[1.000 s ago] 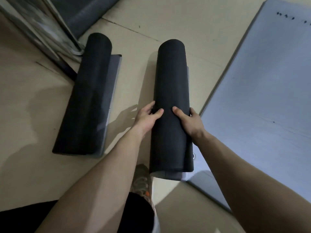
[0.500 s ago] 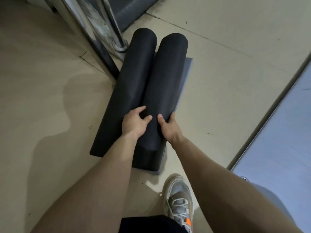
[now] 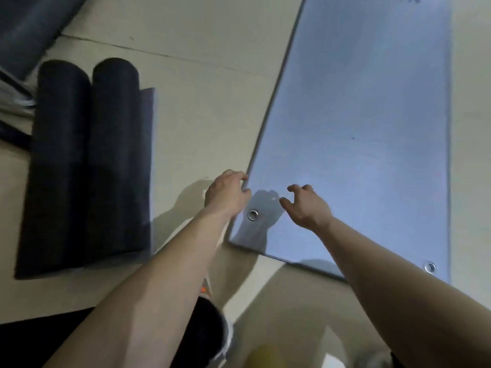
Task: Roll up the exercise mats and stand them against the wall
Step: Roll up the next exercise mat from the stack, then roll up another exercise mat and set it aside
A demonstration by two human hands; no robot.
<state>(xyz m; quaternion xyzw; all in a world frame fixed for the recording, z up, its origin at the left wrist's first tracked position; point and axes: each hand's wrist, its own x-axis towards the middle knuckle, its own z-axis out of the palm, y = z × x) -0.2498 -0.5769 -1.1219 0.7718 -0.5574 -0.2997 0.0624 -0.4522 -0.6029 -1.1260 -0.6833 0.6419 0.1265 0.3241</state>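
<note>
Both forearms reach forward and down over the tiled floor [image 3: 202, 102]. The left hand [image 3: 225, 193] is palm down at the long left edge of the flat mat [image 3: 358, 115], close to its near-left corner; its fingers are bent together toward that edge, and whether they touch or grasp it cannot be told. The right hand [image 3: 309, 207] hovers above the same corner region, fingers bent and spread apart from the thumb in a claw, holding nothing; its shadow [image 3: 263, 205] falls on the mat beside a metal eyelet [image 3: 252, 215].

The flat mat is pale blue-grey, lies unrolled on the floor, and has a second eyelet [image 3: 429, 267] at its near-right corner. Well apart to the left, two black rolled mats lie side by side and touching: the left roll [image 3: 59, 155] and the right roll [image 3: 114, 155], whose loose flap [image 3: 147, 155] lies flat on the floor.

The flat mat's far end is cut off. Motion blur softens all outlines.
</note>
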